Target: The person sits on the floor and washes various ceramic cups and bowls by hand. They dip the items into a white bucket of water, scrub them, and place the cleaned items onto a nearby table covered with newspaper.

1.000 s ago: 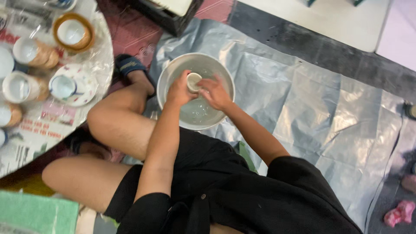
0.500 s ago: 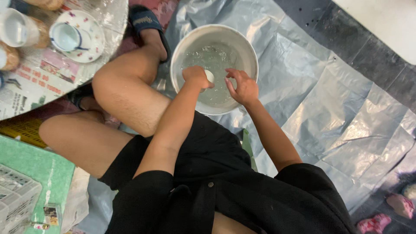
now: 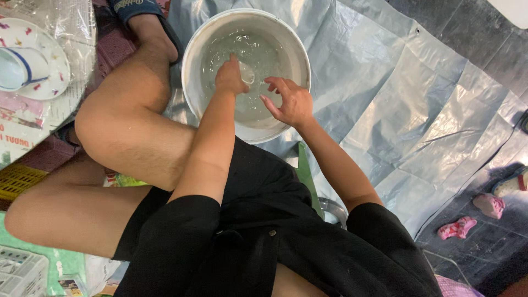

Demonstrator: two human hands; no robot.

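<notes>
Looking down from the head view, we sit low over a white basin (image 3: 192,49) of clear water that rests on a grey plastic sheet (image 3: 396,110). Our left hand (image 3: 230,77) is in the water near the middle of the basin, fingers curled around a small white cup (image 3: 247,72) that lies partly under the surface (only its pale rim and side show past the knuckles). Our right hand (image 3: 286,100) hovers just beside it, over the nearer part of the basin, fingers spread and loose, gripping nothing; whether the fingertips touch the water we cannot tell. The two hands are close but apart.

Our bare left knee (image 3: 118,124) is drawn up beside the basin, and the foot in a dark sandal (image 3: 132,8) sits by the basin's far-left rim. Black shorts and a black top fill the lower frame.

Further left, a white saucer with coloured specks (image 3: 52,77) carries a white cup with a blue line (image 3: 19,69), both on a surface covered with clear wrap over printed paper. A green stool edge (image 3: 305,170) peeks out beneath us. Off to the right, on dark floor past the sheet, lie small pink slippers (image 3: 456,226), well apart from the basin.
</notes>
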